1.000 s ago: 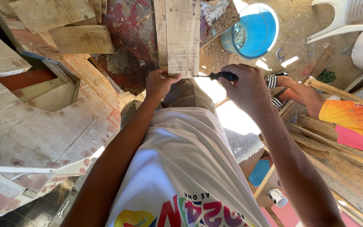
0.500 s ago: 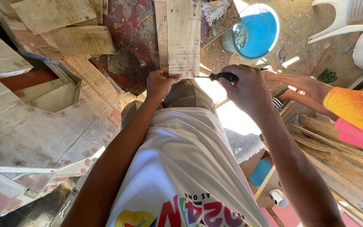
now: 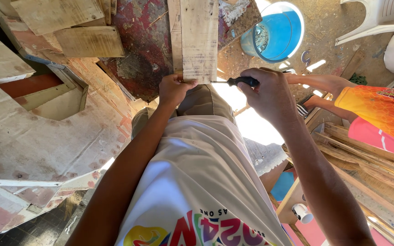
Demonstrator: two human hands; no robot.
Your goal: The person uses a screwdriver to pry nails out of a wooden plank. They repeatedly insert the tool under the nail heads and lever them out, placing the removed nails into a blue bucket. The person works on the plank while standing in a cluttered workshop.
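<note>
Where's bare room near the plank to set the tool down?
Bare ground lies right of the plank, between the blue bucket and white chair. Left is crowded with stacked boards; the lower right holds piled slats and another person's arm.

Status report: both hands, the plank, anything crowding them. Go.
Left hand grips plank end. Right hand holds black-handled screwdriver, tip at plank edge. Another person's arm close behind.

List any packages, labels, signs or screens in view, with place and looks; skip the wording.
Printed design on the white shirt: bottom centre, big multicoloured lettering.
Printed patch on the orange sleeve of a second person: right edge, small dark lettering.
Blue bucket: top right, round, its markings too small to tell.
No packages, signs or screens.
</note>
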